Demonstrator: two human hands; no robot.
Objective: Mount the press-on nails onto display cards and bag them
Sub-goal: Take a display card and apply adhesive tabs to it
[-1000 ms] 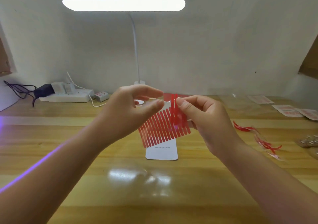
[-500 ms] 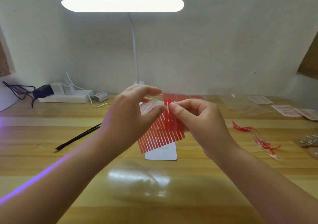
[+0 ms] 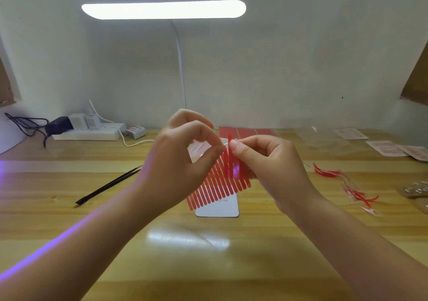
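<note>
I hold a sheet of red adhesive strips (image 3: 215,186) up over the desk, its strips hanging down like comb teeth. My left hand (image 3: 183,159) pinches the sheet's upper edge between thumb and forefinger. My right hand (image 3: 268,164) pinches one red strip (image 3: 230,155) near its top end; that strip stands up above the others. A white display card (image 3: 220,209) lies flat on the wooden desk (image 3: 208,254) right below, partly hidden by the sheet.
A black tool (image 3: 108,185) lies left of my hands. Peeled red strips (image 3: 347,185) litter the right side, with printed cards (image 3: 389,148) and clear bags (image 3: 324,138) behind them. A power strip (image 3: 88,134) and the lamp stem (image 3: 180,69) stand at the back wall.
Both hands have drawn closer together. My right hand has lifted one strip further up out of the sheet. The black tool has come into view at the left.
</note>
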